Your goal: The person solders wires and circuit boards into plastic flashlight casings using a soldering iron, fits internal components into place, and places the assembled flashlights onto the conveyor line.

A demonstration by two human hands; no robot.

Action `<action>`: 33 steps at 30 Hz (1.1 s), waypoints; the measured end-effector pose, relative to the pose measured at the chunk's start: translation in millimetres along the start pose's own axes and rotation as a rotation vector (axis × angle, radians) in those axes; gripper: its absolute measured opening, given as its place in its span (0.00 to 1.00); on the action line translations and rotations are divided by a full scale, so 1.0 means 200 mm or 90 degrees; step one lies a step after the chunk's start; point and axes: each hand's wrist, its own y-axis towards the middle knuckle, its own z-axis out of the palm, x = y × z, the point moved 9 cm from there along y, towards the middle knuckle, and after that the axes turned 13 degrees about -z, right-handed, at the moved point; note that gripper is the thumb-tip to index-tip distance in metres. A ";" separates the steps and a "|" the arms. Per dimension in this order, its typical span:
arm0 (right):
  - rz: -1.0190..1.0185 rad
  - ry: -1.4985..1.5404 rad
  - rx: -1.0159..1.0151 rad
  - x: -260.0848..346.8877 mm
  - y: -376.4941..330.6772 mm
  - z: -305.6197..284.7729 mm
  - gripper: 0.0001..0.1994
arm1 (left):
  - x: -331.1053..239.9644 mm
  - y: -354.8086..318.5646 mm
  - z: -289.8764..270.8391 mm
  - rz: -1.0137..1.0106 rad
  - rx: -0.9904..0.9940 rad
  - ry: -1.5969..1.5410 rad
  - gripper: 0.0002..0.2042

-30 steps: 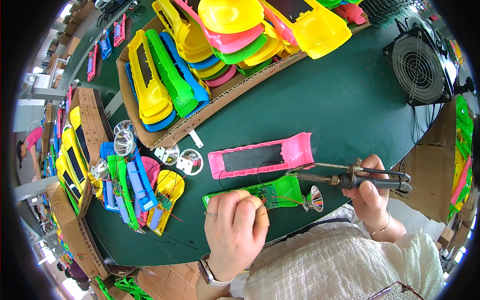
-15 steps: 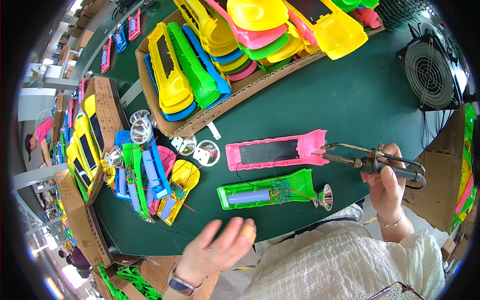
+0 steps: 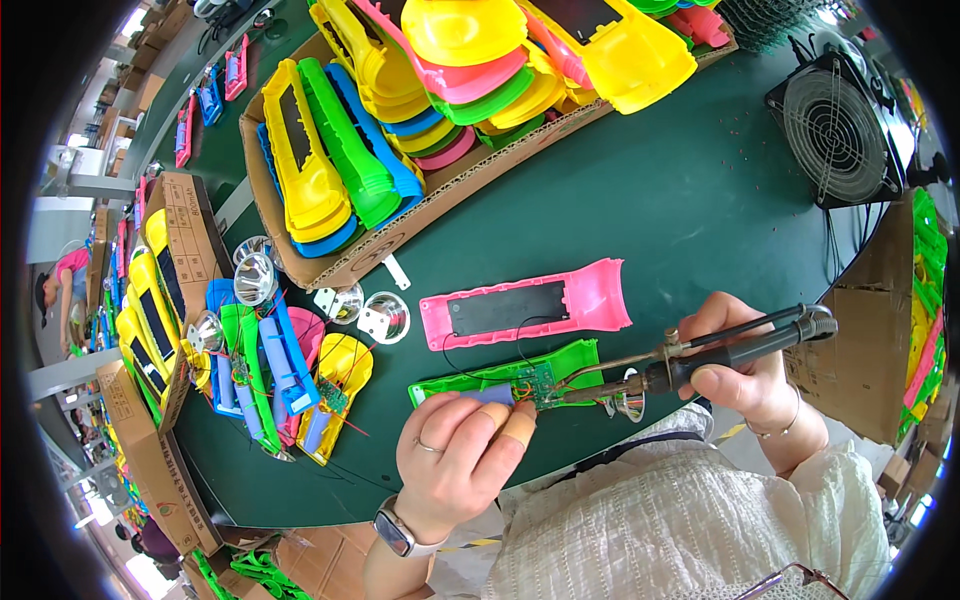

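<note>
My right hand [image 3: 748, 385] grips a soldering iron [image 3: 735, 352] with a thin metal tube along its shaft. The tip points left, at the small green circuit board [image 3: 533, 380] inside a green plastic half-shell [image 3: 580, 357]. Over the shell's near edge, my left hand [image 3: 455, 455] has its fingertips pinched beside the board; what they hold is hidden. A lavender battery cell [image 3: 490, 393] lies in the shell, partly covered by that hand. At the shell's right end sits a shiny reflector cup [image 3: 631, 398], partly behind the iron. Just beyond lies a pink half-shell [image 3: 596, 296] with a black panel and thin dark wires.
A cardboard box [image 3: 375, 255] of stacked coloured shells stands at the back. Left are wired shell assemblies [image 3: 285, 365] and loose reflector cups [image 3: 384, 318]. A black fan [image 3: 835, 130] stands far right. Another cardboard box [image 3: 165, 455] borders the table's left side.
My left hand has come up to the green shell, its fingers closing to a pinch. The soldering iron has moved from the pink shell's right end down to the circuit board. The view has shifted slightly.
</note>
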 end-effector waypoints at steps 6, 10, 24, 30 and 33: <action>0.060 -0.031 0.024 -0.02 0.03 0.02 0.13 | -0.02 0.00 -0.02 0.021 0.006 0.054 0.12; 0.083 -0.054 0.034 -0.06 0.03 0.01 0.13 | -0.01 0.02 0.00 0.022 0.022 0.024 0.13; 0.100 -0.073 0.010 -0.06 0.03 0.02 0.10 | -0.01 0.02 0.00 0.032 0.037 0.049 0.13; 0.055 0.033 -0.046 -0.10 0.00 -0.07 0.14 | -0.02 0.01 0.00 0.044 0.037 0.084 0.12; -0.044 0.087 -0.157 -0.07 0.01 -0.16 0.19 | -0.02 0.01 0.01 0.057 0.041 0.101 0.09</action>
